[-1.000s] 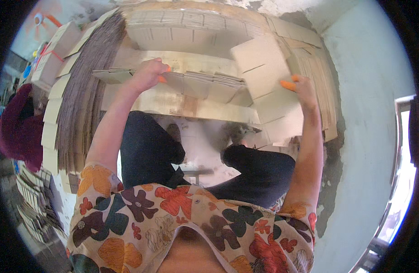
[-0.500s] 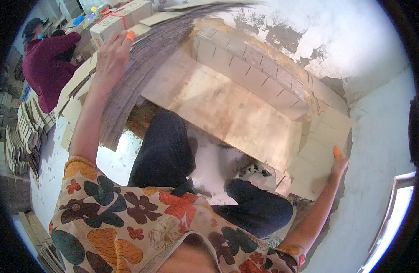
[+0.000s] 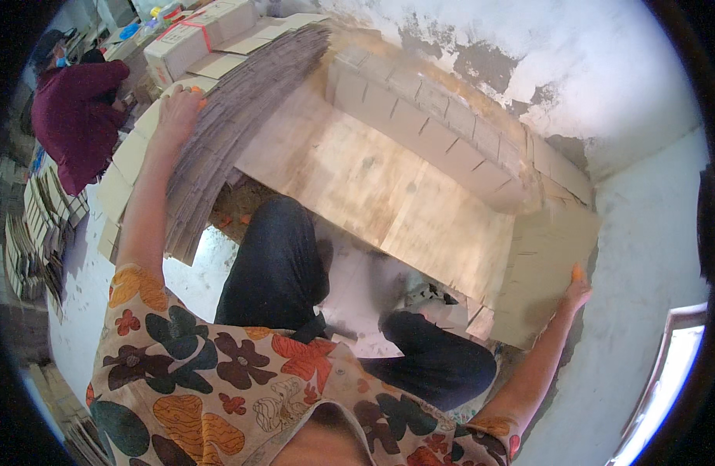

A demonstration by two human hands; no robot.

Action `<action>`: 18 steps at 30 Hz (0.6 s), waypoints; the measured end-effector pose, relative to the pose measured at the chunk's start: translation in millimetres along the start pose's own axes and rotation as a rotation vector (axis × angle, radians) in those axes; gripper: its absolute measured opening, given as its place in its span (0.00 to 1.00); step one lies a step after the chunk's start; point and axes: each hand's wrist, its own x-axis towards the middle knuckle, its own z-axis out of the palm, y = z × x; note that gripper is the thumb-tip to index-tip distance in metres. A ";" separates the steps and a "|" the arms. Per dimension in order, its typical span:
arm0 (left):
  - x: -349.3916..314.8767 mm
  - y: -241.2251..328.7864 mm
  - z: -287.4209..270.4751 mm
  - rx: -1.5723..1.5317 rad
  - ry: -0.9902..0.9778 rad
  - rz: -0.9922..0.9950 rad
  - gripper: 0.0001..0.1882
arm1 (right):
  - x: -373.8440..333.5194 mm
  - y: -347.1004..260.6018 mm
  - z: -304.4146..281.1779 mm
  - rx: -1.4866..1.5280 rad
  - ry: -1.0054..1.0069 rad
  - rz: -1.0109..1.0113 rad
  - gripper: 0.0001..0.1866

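My left hand [image 3: 179, 115] is bent over the top of a long, fanned row of slotted cardboard sheets [image 3: 241, 116] on the left, its fingers closed at a sheet's edge. An orange finger cover shows on it. At the right, my right hand [image 3: 576, 293] grips the outer edge of a flat tan cardboard sheet [image 3: 547, 264] with short slits, its orange-covered digit on top. Between the hands lies a bare wooden board [image 3: 388, 194]. A standing row of slotted cardboard pieces [image 3: 419, 128] runs along its far side.
A pale carton [image 3: 188, 54] with a red strap stands beyond the left row. A person in a maroon top [image 3: 78, 116] sits at the far left, near cardboard bundles [image 3: 35, 233]. A peeling wall [image 3: 481, 62] bounds the far side. My knees [image 3: 276, 256] are below the board.
My left hand has moved left and down along the fanned row. At the right, a plain sheet now covers the pieces that showed several slotted sections; my right hand stays at its edge.
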 end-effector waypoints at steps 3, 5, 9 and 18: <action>9.8 16.3 -30.1 -0.033 0.048 -0.037 0.14 | -0.7 -69.9 -26.8 -0.392 0.041 -0.016 0.17; 17.6 56.7 -47.8 -0.239 0.155 -0.044 0.16 | -19.3 -119.1 -34.4 -0.143 0.156 -0.067 0.16; 2.0 175.6 -108.6 -1.261 -0.007 0.005 0.17 | -61.1 -152.5 -4.3 0.616 -0.181 0.105 0.26; -34.7 362.8 -118.2 -2.543 -0.805 -0.297 0.13 | -169.0 -183.7 99.1 0.379 -0.627 0.118 0.25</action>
